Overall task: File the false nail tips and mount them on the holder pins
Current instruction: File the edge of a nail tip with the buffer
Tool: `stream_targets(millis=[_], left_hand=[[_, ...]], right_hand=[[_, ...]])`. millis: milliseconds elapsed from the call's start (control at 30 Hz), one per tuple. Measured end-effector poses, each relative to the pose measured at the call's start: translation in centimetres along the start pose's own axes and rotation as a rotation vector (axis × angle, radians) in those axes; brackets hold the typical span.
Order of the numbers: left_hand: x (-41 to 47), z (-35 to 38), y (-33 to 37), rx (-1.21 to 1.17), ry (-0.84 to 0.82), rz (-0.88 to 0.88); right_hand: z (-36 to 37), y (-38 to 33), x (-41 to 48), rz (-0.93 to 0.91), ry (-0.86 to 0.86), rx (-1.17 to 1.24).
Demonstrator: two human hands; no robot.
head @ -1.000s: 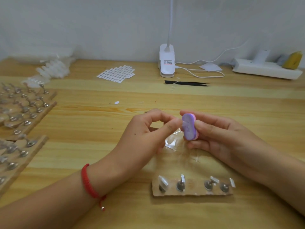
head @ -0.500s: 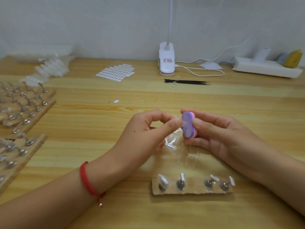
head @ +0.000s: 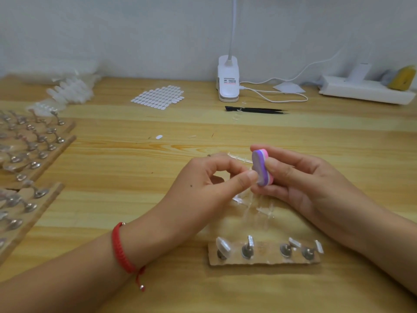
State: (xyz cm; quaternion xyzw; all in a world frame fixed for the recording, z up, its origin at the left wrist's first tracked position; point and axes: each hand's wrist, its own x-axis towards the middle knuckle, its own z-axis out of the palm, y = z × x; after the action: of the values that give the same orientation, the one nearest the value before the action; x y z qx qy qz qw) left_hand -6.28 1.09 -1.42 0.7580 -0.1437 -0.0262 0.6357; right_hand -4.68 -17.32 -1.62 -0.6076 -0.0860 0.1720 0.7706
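Two hands meet above a wooden table (head: 112, 199). The left hand (head: 214, 184) pinches a clear false nail tip (head: 250, 171), barely visible, between curled thumb and forefinger, holding it against a purple and pink file block (head: 261, 169). The right hand (head: 300, 184) grips that block, fingers curled round it. Nearer the person, a cardboard holder strip (head: 264, 261) lies flat with four metal pins (head: 247, 253), each bearing a mounted tip
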Motion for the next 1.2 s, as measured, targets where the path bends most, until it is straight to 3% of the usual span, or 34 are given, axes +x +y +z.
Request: stream_targets(millis=[633,767,900,1033,1200], left_hand=[[0.18,-0.11,-0.25,-0.025,0.067,-0.026],[0.07,0.14,-0.13,0.042,-0.004,0.017],[0.19,-0.11,-0.19,-0.028,0.099,-0.004],[-0.01,0.21,-0.02,0.04,0.024,0.024],[0.14,0.04,-0.1,-0.005,0.083,-0.004]], right_hand=[[0.17,0.01,-0.1,-0.005,0.0,-0.007],[0.13,-0.04,-0.07,0.003,0.027,0.027],[0.32,0.04,-0.14,-0.008,0.009,-0.009],[0.25,0.06,-0.13,-0.021,0.023,0.024],[0.44,0.03,-0.19,-0.015,0.002,-0.013]])
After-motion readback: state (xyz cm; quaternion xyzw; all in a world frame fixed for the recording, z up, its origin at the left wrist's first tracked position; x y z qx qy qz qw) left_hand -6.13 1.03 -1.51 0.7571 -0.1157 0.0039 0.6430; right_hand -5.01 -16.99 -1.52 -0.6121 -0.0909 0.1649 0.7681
